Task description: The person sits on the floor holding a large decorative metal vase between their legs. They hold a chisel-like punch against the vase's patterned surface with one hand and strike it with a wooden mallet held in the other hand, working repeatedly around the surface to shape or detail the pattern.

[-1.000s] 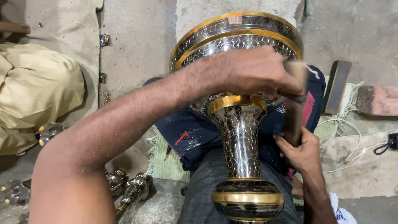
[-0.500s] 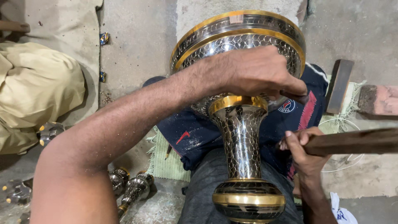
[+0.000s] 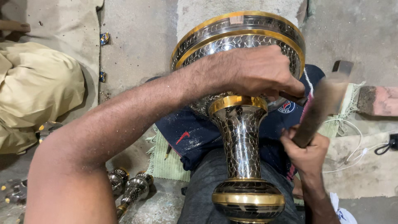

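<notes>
A large silver vase (image 3: pixel 241 137) with engraved scale pattern and gold bands lies across my lap, its wide bowl (image 3: pixel 232 31) pointing away from me. My left hand (image 3: pixel 257 70) reaches over the bowl and pinches a small dark chisel (image 3: pixel 295 98), whose tip rests against the metal near the gold collar. My right hand (image 3: pixel 309 151) grips the wooden handle of a hammer (image 3: pixel 327 99). The hammer is blurred and slants up to the right of the chisel, with its dark head (image 3: pixel 342 67) uppermost.
A person in khaki clothes (image 3: pixel 37 91) sits at the left. Two small engraved metal vases (image 3: pixel 132 188) lie on the concrete floor by my left arm. A green mat (image 3: pixel 166 161), a reddish brick (image 3: pixel 381 101) and a white cable (image 3: pixel 352 153) surround my lap.
The hammer stood upright behind my left hand, then swung out flat to the right, and now slants upward near the chisel. My left hand and the vase have stayed put.
</notes>
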